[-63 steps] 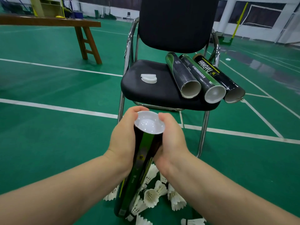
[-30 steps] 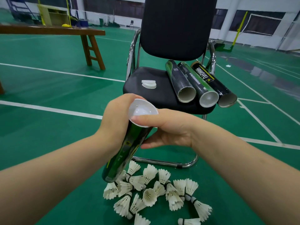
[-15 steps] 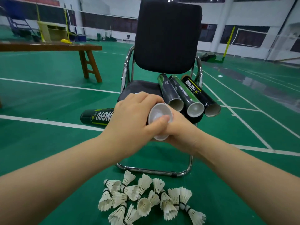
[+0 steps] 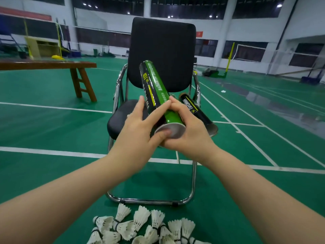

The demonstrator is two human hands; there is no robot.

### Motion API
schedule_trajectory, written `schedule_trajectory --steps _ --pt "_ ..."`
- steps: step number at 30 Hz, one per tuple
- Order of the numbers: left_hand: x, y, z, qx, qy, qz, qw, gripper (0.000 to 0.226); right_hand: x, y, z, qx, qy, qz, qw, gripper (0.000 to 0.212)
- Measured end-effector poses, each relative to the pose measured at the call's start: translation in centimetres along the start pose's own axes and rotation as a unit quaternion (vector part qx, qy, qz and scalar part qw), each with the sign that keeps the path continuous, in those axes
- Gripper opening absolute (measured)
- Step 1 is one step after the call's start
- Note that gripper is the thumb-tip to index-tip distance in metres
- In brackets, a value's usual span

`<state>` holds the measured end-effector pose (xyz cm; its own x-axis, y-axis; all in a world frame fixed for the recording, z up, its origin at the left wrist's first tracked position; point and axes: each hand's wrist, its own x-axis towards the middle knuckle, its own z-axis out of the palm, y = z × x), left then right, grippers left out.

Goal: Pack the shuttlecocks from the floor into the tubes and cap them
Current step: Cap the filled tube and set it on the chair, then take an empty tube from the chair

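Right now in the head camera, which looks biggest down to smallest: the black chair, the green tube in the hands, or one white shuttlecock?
1. Black padded chair
2. Green cardboard tube, though it sits nearer the camera, so it looks larger than it is
3. One white feather shuttlecock

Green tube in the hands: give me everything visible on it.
The green tube is a long glossy cylinder, green and black with yellow stripes and print too blurred to read. It tilts with its far end up toward the chair back. A white cap closes its near end. The left hand and the right hand both grip that end, the left thumb pressing on the cap.
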<state>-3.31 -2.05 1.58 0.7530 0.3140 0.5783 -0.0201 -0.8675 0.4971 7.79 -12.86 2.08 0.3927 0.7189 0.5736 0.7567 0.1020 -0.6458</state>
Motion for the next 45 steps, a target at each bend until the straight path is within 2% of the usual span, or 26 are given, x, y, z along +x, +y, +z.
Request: schedule_trajectory --steps 5,8,12,14,18,22,26,34,40,45 --pt "3.1 -1.1 2.9 -0.021 -0.089 0.003 0.996 0.074 0.2 3.3 -2.0 -0.076 0.009 0.018 0.997 0.073" --pt "4.6 -1.8 4.3 0.013 -0.145 -0.018 0.989 0.08 0.1 5.9 -3.5 -0.1 0.006 0.042 0.994 0.072" --pt "6.5 -2.9 5.9 0.082 -0.217 -0.032 0.972 0.069 1.0 8.8 -6.2 -0.116 0.013 0.076 0.99 0.07" --pt "7.6 -3.5 6.7 0.144 -0.236 -0.011 0.961 0.058 1.8 9.9 -7.7 -0.126 0.007 0.089 0.988 0.068" --pt "10.2 -4.0 9.0 0.241 -0.22 0.049 0.944 0.047 2.5 12.2 -9.6 -0.154 -0.035 0.112 0.981 0.07" --pt "12.7 -4.4 12.2 0.295 -0.186 0.065 0.935 0.051 2.9 14.1 -10.5 -0.188 -0.052 0.107 0.975 0.071" --pt "14.6 -5.1 15.4 0.31 -0.183 0.058 0.931 0.057 3.1 15.3 -11.2 -0.195 -0.056 0.103 0.974 0.072" --pt "14.5 -6.6 16.5 0.322 -0.166 0.038 0.931 0.049 3.3 16.4 -11.9 -0.211 -0.058 0.09 0.972 0.072" --pt "12.8 -9.1 14.7 0.316 -0.135 -0.005 0.939 0.05 3.8 17.4 -9.6 -0.321 -0.108 0.117 0.934 0.077" --pt "12.1 -10.2 13.8 0.3 -0.126 -0.015 0.945 0.053 4.1 18.1 -7.3 -0.368 -0.079 0.16 0.912 0.082"
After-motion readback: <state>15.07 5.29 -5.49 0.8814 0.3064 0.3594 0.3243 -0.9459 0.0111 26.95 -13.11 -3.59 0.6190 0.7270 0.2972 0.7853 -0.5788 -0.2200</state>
